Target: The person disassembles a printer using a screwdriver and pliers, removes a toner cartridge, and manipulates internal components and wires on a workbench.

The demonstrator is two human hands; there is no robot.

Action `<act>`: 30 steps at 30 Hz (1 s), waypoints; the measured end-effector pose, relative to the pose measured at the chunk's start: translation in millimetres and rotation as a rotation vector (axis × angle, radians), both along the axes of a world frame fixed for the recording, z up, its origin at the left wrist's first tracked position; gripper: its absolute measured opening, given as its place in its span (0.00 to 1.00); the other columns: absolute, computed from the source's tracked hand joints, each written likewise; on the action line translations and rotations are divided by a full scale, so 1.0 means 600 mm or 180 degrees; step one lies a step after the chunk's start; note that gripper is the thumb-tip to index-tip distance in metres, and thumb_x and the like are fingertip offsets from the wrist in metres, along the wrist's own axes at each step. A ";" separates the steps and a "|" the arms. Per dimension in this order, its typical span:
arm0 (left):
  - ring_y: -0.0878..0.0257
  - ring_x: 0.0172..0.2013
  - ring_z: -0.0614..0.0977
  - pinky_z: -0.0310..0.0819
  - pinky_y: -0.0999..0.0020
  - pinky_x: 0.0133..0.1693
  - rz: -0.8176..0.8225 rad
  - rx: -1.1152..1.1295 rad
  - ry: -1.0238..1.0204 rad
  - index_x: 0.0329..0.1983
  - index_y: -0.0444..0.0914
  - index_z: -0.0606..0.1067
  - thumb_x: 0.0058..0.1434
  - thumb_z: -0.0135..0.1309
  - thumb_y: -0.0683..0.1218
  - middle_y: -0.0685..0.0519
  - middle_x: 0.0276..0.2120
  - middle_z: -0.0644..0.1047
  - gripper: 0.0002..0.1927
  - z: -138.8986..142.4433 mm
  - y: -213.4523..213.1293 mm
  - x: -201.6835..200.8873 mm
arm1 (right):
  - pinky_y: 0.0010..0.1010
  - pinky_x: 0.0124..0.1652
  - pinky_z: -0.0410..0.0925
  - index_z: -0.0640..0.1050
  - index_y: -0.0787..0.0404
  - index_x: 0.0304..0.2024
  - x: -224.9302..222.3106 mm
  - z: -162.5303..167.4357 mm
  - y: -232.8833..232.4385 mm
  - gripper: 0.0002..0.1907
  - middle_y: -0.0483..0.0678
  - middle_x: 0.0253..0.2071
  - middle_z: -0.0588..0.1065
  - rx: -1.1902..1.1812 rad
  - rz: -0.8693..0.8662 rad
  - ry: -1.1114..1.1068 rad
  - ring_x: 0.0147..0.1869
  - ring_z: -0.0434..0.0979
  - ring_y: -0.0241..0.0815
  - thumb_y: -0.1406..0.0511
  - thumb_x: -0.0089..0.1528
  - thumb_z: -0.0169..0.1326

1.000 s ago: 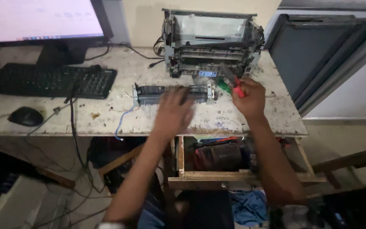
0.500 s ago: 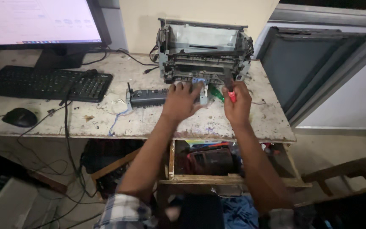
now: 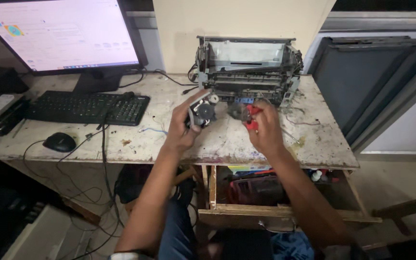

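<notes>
The long black part point(image 3: 202, 113) has been lifted off the table point(image 3: 136, 144) and is gripped on end by the left hand point(image 3: 184, 127); a red-handled tool point(image 3: 252, 117) is clasped by the right hand point(image 3: 265, 129) before the stripped printer point(image 3: 246, 70).

Both arms reach forward, the left hand point(image 3: 185, 126) and right hand point(image 3: 264, 129) raised side by side, fingers curled closed.

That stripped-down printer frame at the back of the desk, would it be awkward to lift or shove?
The printer frame is probably rigid, being a boxy frame, and fairly heavy for its size. Its wide base on the table suggests it would slide rather than tip. Exposed rollers and loose wires beside it look easy to snag.
</notes>
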State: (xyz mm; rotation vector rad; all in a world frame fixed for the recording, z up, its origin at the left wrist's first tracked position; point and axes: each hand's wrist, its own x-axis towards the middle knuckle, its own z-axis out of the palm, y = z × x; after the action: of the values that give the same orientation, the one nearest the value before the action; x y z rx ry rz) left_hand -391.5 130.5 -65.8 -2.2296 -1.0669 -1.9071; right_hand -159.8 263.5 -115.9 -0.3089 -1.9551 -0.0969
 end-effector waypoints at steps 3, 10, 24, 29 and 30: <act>0.49 0.62 0.80 0.71 0.58 0.66 -0.0168 -0.0197 0.0137 0.68 0.32 0.69 0.69 0.38 0.77 0.41 0.62 0.76 0.47 0.013 -0.004 0.000 | 0.51 0.53 0.64 0.70 0.67 0.41 0.001 0.005 -0.004 0.16 0.61 0.54 0.70 0.0108 -0.0144 -0.0103 0.54 0.70 0.62 0.70 0.56 0.62; 0.50 0.61 0.81 0.73 0.59 0.62 0.0020 -0.0287 0.0152 0.68 0.32 0.69 0.68 0.43 0.76 0.39 0.61 0.77 0.46 0.024 -0.005 0.012 | 0.49 0.53 0.66 0.71 0.68 0.43 0.006 0.008 -0.015 0.17 0.60 0.53 0.70 -0.0072 0.0034 0.0068 0.55 0.71 0.62 0.69 0.58 0.64; 0.42 0.58 0.83 0.77 0.56 0.59 0.0469 -0.0016 0.0760 0.65 0.32 0.71 0.66 0.41 0.78 0.38 0.58 0.78 0.48 0.026 -0.028 -0.035 | 0.32 0.48 0.75 0.77 0.65 0.52 -0.026 -0.006 -0.057 0.14 0.50 0.44 0.81 -0.1840 0.1669 -0.1010 0.47 0.84 0.42 0.66 0.66 0.58; 0.41 0.56 0.83 0.78 0.55 0.58 0.0388 0.0101 0.0856 0.65 0.31 0.71 0.68 0.41 0.76 0.37 0.58 0.78 0.46 0.013 -0.031 -0.057 | 0.32 0.46 0.76 0.78 0.65 0.52 -0.028 0.000 -0.065 0.15 0.50 0.43 0.82 -0.1977 0.1596 -0.1043 0.46 0.85 0.42 0.67 0.64 0.59; 0.41 0.57 0.83 0.78 0.54 0.58 0.0388 0.0119 0.0828 0.65 0.31 0.70 0.68 0.41 0.76 0.37 0.58 0.78 0.46 0.011 -0.030 -0.062 | 0.32 0.46 0.76 0.77 0.65 0.53 -0.029 0.001 -0.065 0.16 0.50 0.43 0.82 -0.1949 0.1626 -0.1027 0.46 0.85 0.42 0.67 0.64 0.59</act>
State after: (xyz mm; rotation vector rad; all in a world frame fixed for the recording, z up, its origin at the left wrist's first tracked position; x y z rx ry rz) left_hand -428.7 112.3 -59.5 -2.2552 -1.0875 -1.5263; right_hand -177.0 224.4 -115.0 -0.1832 -2.2906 0.8405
